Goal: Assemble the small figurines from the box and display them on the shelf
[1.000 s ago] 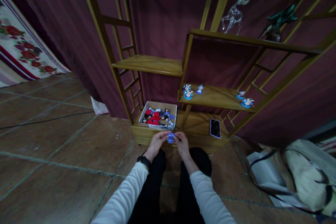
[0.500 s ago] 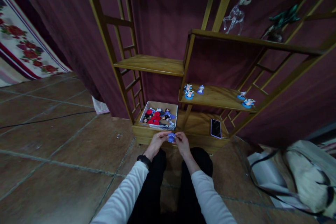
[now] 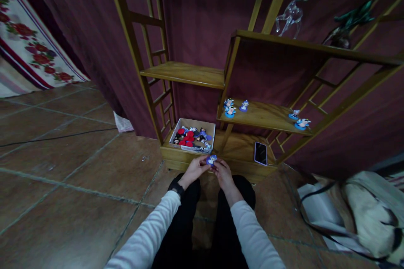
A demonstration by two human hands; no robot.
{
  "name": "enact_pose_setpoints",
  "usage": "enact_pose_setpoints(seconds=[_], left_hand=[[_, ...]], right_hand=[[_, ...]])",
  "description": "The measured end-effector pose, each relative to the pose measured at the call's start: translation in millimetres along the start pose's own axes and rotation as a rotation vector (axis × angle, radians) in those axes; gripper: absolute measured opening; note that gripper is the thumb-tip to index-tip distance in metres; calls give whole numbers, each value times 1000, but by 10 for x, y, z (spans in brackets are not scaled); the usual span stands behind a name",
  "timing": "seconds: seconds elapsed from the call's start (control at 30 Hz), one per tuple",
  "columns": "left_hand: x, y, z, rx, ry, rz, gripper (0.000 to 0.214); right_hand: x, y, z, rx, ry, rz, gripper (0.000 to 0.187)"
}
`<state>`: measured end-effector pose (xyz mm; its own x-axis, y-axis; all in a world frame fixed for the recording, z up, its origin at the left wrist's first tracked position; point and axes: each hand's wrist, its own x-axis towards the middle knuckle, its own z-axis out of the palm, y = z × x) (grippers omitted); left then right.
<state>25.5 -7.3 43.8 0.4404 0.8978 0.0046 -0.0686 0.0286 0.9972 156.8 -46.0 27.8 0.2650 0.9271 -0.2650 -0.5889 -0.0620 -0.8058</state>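
Observation:
A small purple-and-white figurine (image 3: 211, 159) on a round purple base is between my two hands, just in front of the shelf unit. My left hand (image 3: 195, 170) pinches its left side, and my right hand (image 3: 222, 172) has its fingers closed on the right side. Directly beyond them is an open cardboard box (image 3: 175, 128) of jumbled figurines, several with red bases showing. On the middle shelf (image 3: 265, 113) stand two blue-based figurines (image 3: 230, 111) at the left, beside a similar purple figurine (image 3: 244, 106). Two more blue-based figurines (image 3: 302, 124) are at that shelf's right end.
A phone (image 3: 260, 153) lies on the bottom board, right of the box. Higher up, a clear glass deer (image 3: 290, 14) and a dark green ornament (image 3: 353, 21) stand on the upper shelf (image 3: 303, 45). Pale bags (image 3: 366, 206) with a dark strap rest on the floor at right.
The figurine has been turned in my fingers, so its white front shows instead of the purple side. Both hands have shifted slightly right as the view moved a little.

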Motion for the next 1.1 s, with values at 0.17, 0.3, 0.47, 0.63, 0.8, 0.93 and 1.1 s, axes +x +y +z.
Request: enact_pose_setpoints(seconds=[0.17,0.3,0.47,0.63,0.8,0.93,1.1], left_hand=[[-84,46,39,224,52,173,40],[-166,86,57,368,49,269,42],[-177,107,69,929,-37,362,44],[-151,111,55,1237,-85,447,42],[-153,81,64,1306,-95,462,43],[-153,72,77,1333,-107,454,44],[-158,77,89,1283,-111,430,45]], right_hand=[[23,10,-64,11,8,42,23],[38,34,-100,-37,-8,19,27],[59,63,-122,-48,-24,-37,32],[71,70,-117,-26,-21,-21,34],[74,84,-129,-21,-11,-25,34],[78,97,-146,-26,-7,-24,36],[76,98,-150,-26,1,-24,37]])
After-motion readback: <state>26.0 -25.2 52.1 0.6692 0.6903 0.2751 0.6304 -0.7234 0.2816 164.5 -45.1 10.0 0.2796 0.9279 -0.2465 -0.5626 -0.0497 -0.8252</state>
